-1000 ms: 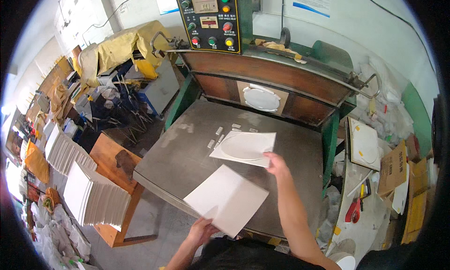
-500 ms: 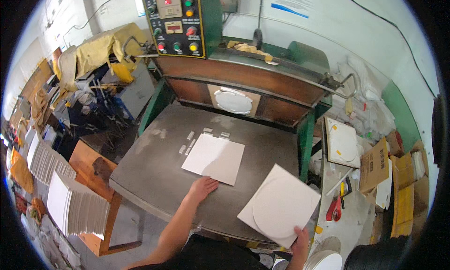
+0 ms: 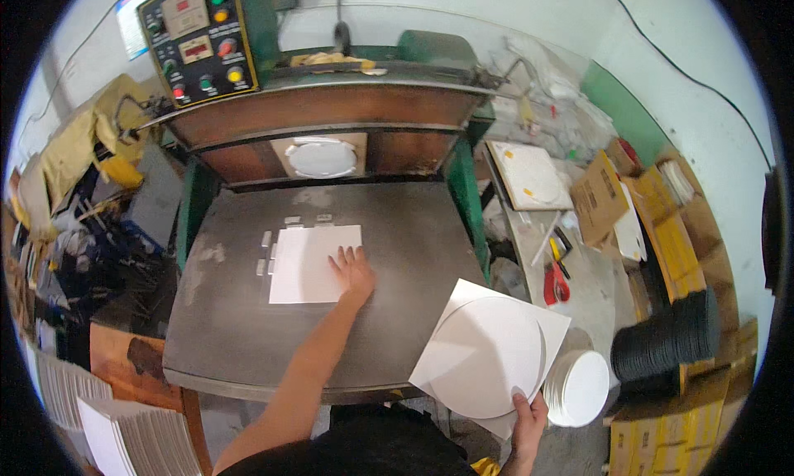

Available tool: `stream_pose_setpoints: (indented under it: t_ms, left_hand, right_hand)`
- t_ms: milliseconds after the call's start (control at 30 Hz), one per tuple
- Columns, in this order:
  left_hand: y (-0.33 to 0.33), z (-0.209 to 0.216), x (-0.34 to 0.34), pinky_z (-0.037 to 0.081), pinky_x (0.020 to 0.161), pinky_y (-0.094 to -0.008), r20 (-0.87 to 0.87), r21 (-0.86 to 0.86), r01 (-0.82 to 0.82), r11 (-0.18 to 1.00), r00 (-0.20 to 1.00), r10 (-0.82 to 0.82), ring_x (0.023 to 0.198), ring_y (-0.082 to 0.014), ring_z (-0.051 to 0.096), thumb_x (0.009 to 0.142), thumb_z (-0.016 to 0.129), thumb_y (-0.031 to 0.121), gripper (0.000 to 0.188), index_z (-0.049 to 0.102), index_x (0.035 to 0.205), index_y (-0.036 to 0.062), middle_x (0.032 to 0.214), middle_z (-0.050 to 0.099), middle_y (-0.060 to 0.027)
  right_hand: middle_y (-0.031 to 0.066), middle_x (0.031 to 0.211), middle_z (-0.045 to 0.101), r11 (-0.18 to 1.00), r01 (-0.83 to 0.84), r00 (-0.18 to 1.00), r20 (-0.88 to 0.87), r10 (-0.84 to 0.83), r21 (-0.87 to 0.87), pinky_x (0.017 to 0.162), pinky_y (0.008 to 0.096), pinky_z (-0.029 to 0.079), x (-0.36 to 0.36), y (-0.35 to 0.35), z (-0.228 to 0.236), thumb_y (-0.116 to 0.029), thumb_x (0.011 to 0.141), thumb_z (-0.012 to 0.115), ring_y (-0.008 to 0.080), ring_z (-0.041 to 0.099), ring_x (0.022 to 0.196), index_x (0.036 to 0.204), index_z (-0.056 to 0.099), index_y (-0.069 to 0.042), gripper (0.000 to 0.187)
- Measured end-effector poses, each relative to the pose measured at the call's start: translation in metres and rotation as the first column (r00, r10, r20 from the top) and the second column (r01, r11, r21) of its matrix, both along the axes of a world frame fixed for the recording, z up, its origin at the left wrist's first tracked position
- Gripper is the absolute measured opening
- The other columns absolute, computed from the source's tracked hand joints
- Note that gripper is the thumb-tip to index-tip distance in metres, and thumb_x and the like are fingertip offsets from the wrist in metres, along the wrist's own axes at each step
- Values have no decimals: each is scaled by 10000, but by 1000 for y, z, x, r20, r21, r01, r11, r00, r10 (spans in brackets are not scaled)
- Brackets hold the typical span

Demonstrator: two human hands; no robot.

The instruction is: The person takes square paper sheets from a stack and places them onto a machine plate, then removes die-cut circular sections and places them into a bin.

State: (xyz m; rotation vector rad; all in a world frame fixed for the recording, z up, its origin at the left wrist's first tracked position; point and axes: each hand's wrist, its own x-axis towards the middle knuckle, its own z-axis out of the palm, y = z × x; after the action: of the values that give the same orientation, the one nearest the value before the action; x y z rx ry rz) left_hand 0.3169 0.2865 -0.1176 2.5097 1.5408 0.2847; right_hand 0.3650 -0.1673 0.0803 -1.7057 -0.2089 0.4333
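Observation:
A plain white square board (image 3: 306,265) lies flat on the dark metal press bed (image 3: 231,335), set against small clear stop blocks (image 3: 266,246) along its far and left edges. My left hand (image 3: 352,273) rests on the board's right side with fingers spread. My right hand (image 3: 528,418) grips the lower corner of another white square board (image 3: 447,319), thumb on top. That one has a large circle cut in it, and the round disc (image 3: 488,356) sits within the outline. It is held tilted over the front right of the bed.
Behind the bed stands the press head with a round die (image 3: 322,158); its control panel (image 3: 198,42) is at upper left. Stacked white discs (image 3: 579,389) and red-handled scissors (image 3: 556,284) are on the right side table. Piled white boards (image 3: 141,435) stand at lower left.
My left hand has moved from the bed's front onto the flat board. The cut board in my right hand has shifted toward the right side table and its stacked discs. The view has turned right.

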Motion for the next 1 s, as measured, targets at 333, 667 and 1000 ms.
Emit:
stream_pose_setpoints:
  t_ms: [333, 667, 1000]
  left_hand:
    - [-140, 123, -25, 494, 841, -391, 694, -720, 684, 119, 708, 131, 920, -178, 617, 920, 597, 478, 532, 609, 1171, 9, 986, 662, -74]
    - [-306, 177, -2, 483, 783, -301, 561, -824, 548, -143, 825, -71, 877, -150, 594, 892, 602, 187, 395, 547, 1242, 13, 1025, 636, -52]
    - [-482, 100, 190, 430, 1017, -431, 635, -611, 559, -561, 769, 74, 1225, -228, 514, 978, 524, 184, 401, 457, 1345, 37, 1318, 547, -96]
  right_hand:
    - [102, 1029, 677, 919, 321, 868, -459, -188, 231, 806, 296, 507, -31, -71, -46, -66, 867, 618, 186, 645, 893, 1145, 619, 53, 302]
    - [109, 804, 677, 888, 333, 891, -413, -188, 316, 646, 299, 524, -19, -208, -84, -150, 955, 567, 183, 642, 680, 1117, 611, 45, 257]
    - [156, 706, 639, 302, 751, 596, 404, -694, -588, 582, 379, 492, -86, -452, 16, -194, 942, 538, 281, 644, 640, 996, 621, 21, 237]
